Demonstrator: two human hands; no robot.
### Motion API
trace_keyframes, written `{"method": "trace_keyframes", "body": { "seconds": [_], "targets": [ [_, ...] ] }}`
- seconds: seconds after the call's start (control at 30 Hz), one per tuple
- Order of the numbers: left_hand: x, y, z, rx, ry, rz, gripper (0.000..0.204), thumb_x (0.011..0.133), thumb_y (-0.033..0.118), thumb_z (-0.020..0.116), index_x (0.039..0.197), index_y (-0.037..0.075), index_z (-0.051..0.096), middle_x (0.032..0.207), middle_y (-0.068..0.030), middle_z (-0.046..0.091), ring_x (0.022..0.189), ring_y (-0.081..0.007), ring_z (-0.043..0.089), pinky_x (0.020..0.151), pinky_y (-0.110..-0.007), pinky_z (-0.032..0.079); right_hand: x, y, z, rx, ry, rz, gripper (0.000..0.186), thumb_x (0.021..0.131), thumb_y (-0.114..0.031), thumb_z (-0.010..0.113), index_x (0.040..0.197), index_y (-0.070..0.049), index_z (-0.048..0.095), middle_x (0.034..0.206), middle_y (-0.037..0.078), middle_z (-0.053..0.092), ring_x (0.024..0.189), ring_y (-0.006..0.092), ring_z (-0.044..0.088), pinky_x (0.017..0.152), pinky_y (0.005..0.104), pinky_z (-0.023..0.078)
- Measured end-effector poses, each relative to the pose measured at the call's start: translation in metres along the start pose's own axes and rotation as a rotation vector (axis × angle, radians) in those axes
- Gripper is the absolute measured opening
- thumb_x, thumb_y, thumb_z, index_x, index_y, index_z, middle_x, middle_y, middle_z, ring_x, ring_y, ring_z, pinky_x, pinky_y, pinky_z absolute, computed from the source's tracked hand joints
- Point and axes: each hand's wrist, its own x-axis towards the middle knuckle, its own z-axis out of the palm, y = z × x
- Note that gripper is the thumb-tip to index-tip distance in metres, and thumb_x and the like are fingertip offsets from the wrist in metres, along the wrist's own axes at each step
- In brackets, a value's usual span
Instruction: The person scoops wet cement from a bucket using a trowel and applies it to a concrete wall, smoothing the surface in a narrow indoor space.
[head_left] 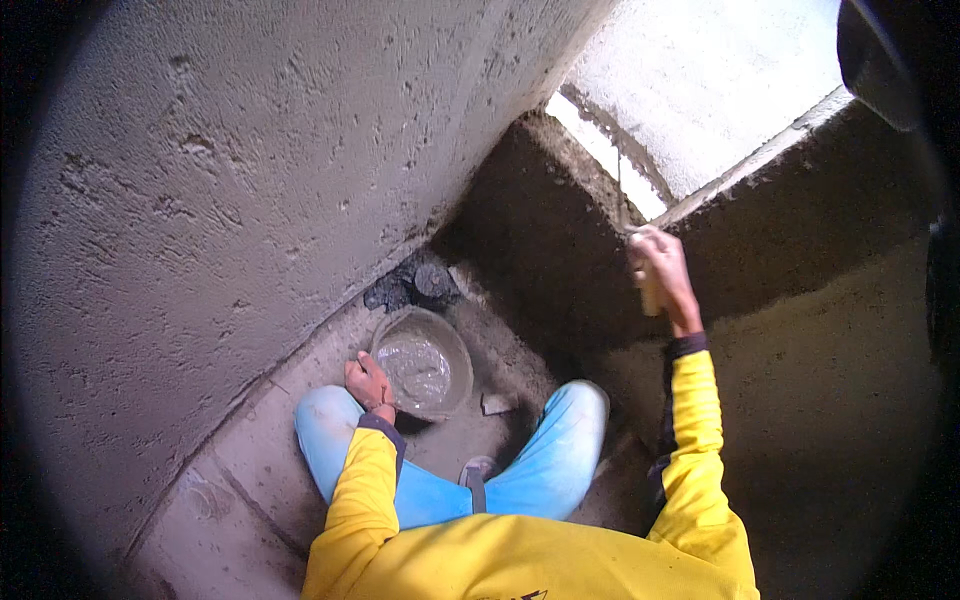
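Note:
My right hand [660, 268] is wrapped round the pale handle of a trowel [620, 185]. Its narrow metal part points up over the dark wet ledge, at the corner of a bright opening; the blade is seen nearly edge-on. Between my knees and the wall stands a round bucket [463, 375] with wet grey mortar [415, 370] inside. At the bucket's near left rim, beside my left knee, my left hand [370, 384] is closed and appears to grip the rim; some of its fingers are hidden.
A rough plastered wall [270, 150] rises on the left. Dark, damp mortar [540, 220] covers the wall ahead, below the opening with its pale slab [710, 90]. A small broken chunk [498, 403] lies right of the bucket, and dark lumps [390, 290] lie behind it.

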Motion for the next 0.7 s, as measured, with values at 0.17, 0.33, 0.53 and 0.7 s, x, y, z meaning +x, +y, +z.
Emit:
{"method": "trace_keyframes", "body": {
  "seconds": [0.17,0.33,0.53,0.7],
  "targets": [
    [0.001,0.006,-0.006,-0.018,-0.031,0.025,0.053,0.100,0.035,0.051,0.069,-0.007,0.060,0.078,-0.0240,0.057,0.073,-0.0429,0.057,0.071,-0.052,0.043,-0.041,-0.007,0.018,-0.722,-0.028,-0.329,0.024,0.089,-0.025,0.068,0.095,-0.001,0.067,0.065,0.012,0.060,0.059,0.0235,0.061,0.060,0.0372,0.050],
    [-0.010,0.033,-0.009,-0.042,-0.064,0.131,0.049,0.099,0.033,0.053,0.069,-0.005,0.060,0.076,-0.0224,0.057,0.072,-0.0413,0.056,0.068,-0.051,0.043,-0.070,0.118,0.150,-1.284,-0.303,-0.403,0.017,0.082,-0.023,0.068,0.095,-0.012,0.067,0.091,0.009,0.068,0.084,0.0293,0.069,0.070,0.0435,0.053],
    [-0.029,0.047,-0.021,-0.130,-0.096,0.270,0.046,0.097,0.029,0.056,0.065,-0.004,0.054,0.072,-0.0205,0.053,0.066,-0.0401,0.052,0.062,-0.049,0.040,-0.089,0.215,0.260,-1.489,-0.264,-0.786,0.011,0.082,-0.021,0.064,0.089,-0.013,0.068,0.081,0.006,0.063,0.075,0.0241,0.063,0.058,0.0375,0.045],
    [-0.026,0.042,-0.020,-0.260,-0.170,0.260,0.043,0.095,0.026,0.059,0.062,-0.002,0.051,0.066,-0.0183,0.050,0.063,-0.0356,0.051,0.059,-0.046,0.038,-0.102,0.226,0.261,-1.135,-0.624,-0.414,0.019,0.087,-0.026,0.064,0.082,-0.010,0.073,0.085,0.013,0.073,0.083,0.0285,0.072,0.071,0.0436,0.056]
  ]
}}
